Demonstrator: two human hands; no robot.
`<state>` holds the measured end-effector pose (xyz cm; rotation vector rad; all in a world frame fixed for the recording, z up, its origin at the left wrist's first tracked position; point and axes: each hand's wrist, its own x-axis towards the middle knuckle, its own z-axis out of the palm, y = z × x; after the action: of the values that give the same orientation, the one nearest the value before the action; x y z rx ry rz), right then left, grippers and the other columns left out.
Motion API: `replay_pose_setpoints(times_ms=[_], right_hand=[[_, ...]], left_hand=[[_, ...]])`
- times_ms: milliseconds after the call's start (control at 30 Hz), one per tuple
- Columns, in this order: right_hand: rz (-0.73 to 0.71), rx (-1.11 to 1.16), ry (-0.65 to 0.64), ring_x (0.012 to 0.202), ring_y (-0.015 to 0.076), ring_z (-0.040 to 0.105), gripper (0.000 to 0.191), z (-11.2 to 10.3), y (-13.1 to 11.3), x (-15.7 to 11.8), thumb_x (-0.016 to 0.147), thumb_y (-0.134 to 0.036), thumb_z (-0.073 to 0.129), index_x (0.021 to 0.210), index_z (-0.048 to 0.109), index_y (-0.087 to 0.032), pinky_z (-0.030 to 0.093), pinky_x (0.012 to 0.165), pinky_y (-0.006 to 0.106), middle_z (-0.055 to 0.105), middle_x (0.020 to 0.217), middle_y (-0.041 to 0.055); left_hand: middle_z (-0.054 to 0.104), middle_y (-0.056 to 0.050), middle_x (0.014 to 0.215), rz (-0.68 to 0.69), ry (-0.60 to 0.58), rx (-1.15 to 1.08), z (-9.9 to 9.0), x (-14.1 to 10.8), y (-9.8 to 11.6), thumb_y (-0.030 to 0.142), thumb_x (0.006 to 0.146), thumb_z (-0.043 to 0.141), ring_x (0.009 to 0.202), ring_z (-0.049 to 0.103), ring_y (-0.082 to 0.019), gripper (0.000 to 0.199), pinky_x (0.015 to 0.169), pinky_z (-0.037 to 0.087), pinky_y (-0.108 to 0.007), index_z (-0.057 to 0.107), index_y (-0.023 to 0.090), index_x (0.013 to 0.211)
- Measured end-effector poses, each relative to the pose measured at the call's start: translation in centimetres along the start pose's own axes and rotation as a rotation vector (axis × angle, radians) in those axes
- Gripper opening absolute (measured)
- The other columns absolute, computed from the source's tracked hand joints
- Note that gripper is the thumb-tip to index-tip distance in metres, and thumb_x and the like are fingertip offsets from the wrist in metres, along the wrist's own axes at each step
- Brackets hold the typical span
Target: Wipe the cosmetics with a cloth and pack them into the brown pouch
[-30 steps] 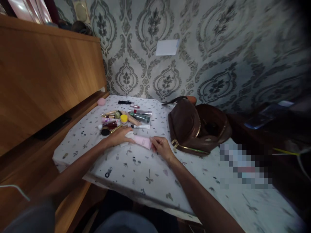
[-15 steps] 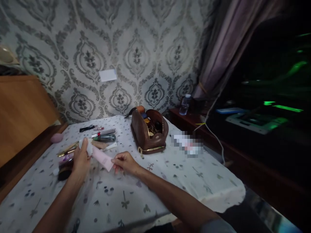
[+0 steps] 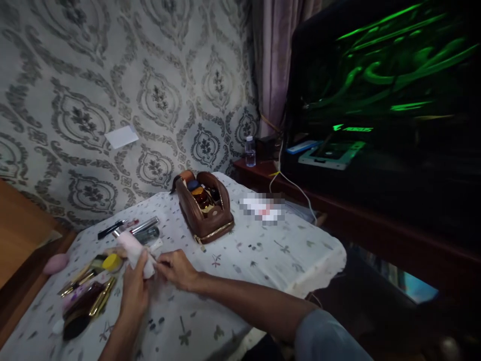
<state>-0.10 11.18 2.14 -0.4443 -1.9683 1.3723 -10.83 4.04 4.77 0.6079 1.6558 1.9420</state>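
A pale pink squeeze tube (image 3: 130, 243) slants up and left over the cosmetics. White tissue (image 3: 149, 269) covers its lower end. My left hand (image 3: 136, 286) is closed round the tube and tissue. Beside it my right hand (image 3: 179, 271) pinches at the edge of the tissue, its fingertips partly hidden. Left of my hands lie a yellow-capped item (image 3: 111, 262), a gold tube (image 3: 102, 296) and a dark-bristled brush (image 3: 77, 323). Behind the pink tube are a silver tube (image 3: 146, 225) and a dark grey-green tube (image 3: 149, 234).
An open brown leather bag (image 3: 205, 225) with bottles inside stands on the patterned tablecloth (image 3: 259, 281). A pink sponge (image 3: 56, 263) sits at the left edge. Beyond are a blurred-out item (image 3: 265, 208), a water bottle (image 3: 250, 151) and a white cable (image 3: 296, 186).
The view has swung right. The tissue has shifted from the tube's far end to its near end; my right hand has left the bare pink end and now pinches at the tissue.
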Motion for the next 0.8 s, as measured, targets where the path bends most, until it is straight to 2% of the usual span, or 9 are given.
replay_pose_setpoints(times_ms=[67,200,400,567,700,800], right_hand=[[-0.02,-0.024,0.073,0.052,0.0086,0.053,0.031,-0.3,-0.1,0.2,0.086,-0.013,0.056,0.057,0.051,-0.017,0.038,0.054,0.017,0.053,0.051,-0.0054],[0.002,0.038,0.073,0.048,0.0087,0.052,0.032,-0.4,0.3,0.4,0.089,-0.017,0.055,0.057,0.05,-0.018,0.037,0.05,0.017,0.052,0.051,-0.0059],[-0.049,-0.004,0.002,0.049,0.0082,0.053,0.026,0.4,0.6,0.0,0.09,-0.021,0.059,0.065,0.058,-0.016,0.038,0.053,0.016,0.052,0.052,-0.0067],[-0.109,-0.22,-0.109,0.057,0.0095,0.056,0.028,0.5,0.8,-0.3,0.089,-0.025,0.063,0.063,0.059,-0.016,0.036,0.056,0.017,0.056,0.055,-0.0047],[-0.119,-0.349,-0.091,0.059,0.0108,0.055,0.027,0.6,1.1,-0.3,0.087,-0.024,0.065,0.062,0.06,-0.016,0.033,0.056,0.02,0.06,0.06,-0.0027],[-0.076,-0.287,-0.084,0.059,0.0107,0.055,0.021,0.8,1.5,-0.1,0.084,-0.017,0.065,0.063,0.063,-0.015,0.033,0.056,0.02,0.06,0.058,-0.0032]], left_hand=[[0.063,0.003,0.069,-0.11,-0.054,-0.048,1.0,-0.8,-0.9,0.041,0.06,0.082,0.057,0.059,-0.013,0.04,0.051,0.048,-0.022,0.062,0.017,0.084],[0.063,0.003,0.064,-0.146,-0.06,-0.039,1.5,-1.0,-1.2,0.036,0.053,0.085,0.051,0.056,-0.011,0.04,0.045,0.046,-0.02,0.061,0.016,0.078],[0.067,0.003,0.068,-0.154,-0.079,-0.156,0.5,0.9,0.4,0.029,0.059,0.082,0.054,0.06,-0.011,0.034,0.048,0.05,-0.019,0.063,0.017,0.084],[0.071,0.0,0.075,-0.124,-0.082,-0.151,-0.5,2.9,2.0,0.034,0.065,0.079,0.065,0.066,-0.015,0.032,0.059,0.057,-0.024,0.066,0.019,0.091],[0.069,0.002,0.068,-0.112,-0.106,-0.079,-0.1,2.4,1.7,0.032,0.05,0.087,0.058,0.063,-0.013,0.045,0.052,0.053,-0.021,0.065,0.016,0.085],[0.063,0.004,0.061,-0.112,-0.127,-0.014,0.3,1.3,1.2,0.03,0.041,0.091,0.051,0.056,-0.01,0.05,0.046,0.047,-0.019,0.061,0.015,0.078]])
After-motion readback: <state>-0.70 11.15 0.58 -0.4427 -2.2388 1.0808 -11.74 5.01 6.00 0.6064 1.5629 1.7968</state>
